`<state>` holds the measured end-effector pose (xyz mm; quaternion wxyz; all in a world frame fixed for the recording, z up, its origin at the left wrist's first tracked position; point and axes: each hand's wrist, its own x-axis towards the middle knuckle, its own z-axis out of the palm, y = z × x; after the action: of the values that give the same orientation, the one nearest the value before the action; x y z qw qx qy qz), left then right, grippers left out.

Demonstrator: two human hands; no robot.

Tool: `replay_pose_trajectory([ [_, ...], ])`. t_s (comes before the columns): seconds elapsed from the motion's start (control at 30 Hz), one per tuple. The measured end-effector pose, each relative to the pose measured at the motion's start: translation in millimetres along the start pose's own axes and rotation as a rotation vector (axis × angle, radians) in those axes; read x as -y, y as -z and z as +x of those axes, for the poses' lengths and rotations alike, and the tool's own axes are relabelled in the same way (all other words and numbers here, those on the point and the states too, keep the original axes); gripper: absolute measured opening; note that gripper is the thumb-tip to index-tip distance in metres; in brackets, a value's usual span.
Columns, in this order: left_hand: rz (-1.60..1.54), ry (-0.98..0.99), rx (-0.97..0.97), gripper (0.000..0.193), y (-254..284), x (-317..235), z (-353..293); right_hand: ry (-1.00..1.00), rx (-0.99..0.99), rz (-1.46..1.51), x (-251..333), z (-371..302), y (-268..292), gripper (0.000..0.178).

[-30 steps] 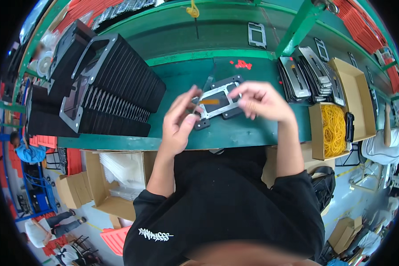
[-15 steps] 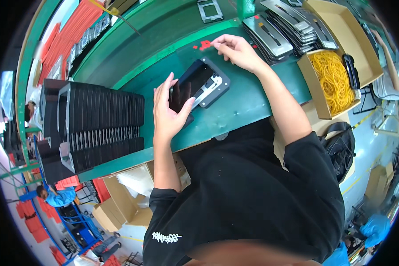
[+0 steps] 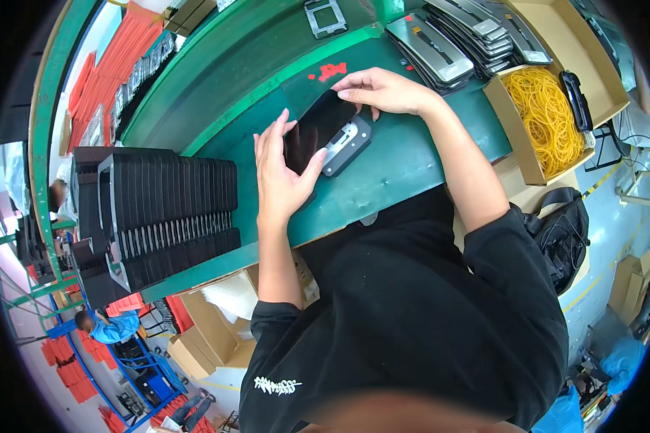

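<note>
A glossy black panel [image 3: 318, 131] rests slanted over a dark block-shaped fixture [image 3: 353, 149], whose pale metallic inner strip shows along the near right side. My left hand [image 3: 282, 167] grips the panel's left end, thumb on the near edge and fingers along the far one. At the far right corner, my right hand [image 3: 384, 92] pinches the panel between thumb and fingers; whether a small piece is also in that pinch I cannot tell. Several small red pieces [image 3: 331, 71] lie on the green bench just beyond the right fingertips.
A long row of black frames [image 3: 177, 191] stands left on the green bench [image 3: 390, 169]. Stacked grey metal panels [image 3: 437, 61] lie at the far right, beside a cardboard box [image 3: 513, 126] of yellow rubber bands [image 3: 543, 119]. One loose metal frame [image 3: 326, 18] sits on the far ledge.
My right hand has come from the red pieces toward me onto the panel's far right corner. The panel now covers more of the fixture; my left hand still grips it.
</note>
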<state>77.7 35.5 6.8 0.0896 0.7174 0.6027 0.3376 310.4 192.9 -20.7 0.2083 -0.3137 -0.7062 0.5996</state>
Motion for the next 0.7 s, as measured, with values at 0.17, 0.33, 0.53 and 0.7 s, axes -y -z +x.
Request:
replay_pose_trajectory([
  [0.17, 0.017, -0.012, -0.008, 0.088, -2.1, -3.6, 2.0, 0.0, 0.064, 0.001, -2.5, 1.4, 6.3, 0.051],
  [0.33, 0.094, -0.052, -0.017, 0.089, 3.4, -6.9, -6.8, 0.06, 0.087, -0.089, -4.1, -3.2, 6.1, 0.055],
  [0.53, 0.105, -0.064, -0.047, 0.087, 4.6, -1.1, -13.0, 0.155, 0.056, -0.237, -4.6, -1.5, 3.1, 0.065],
  [0.7, 0.08, -0.071, -0.075, 0.082, 3.8, 0.3, -14.1, 0.137, 0.043, -0.226, -1.2, -3.7, 2.1, 0.067],
])
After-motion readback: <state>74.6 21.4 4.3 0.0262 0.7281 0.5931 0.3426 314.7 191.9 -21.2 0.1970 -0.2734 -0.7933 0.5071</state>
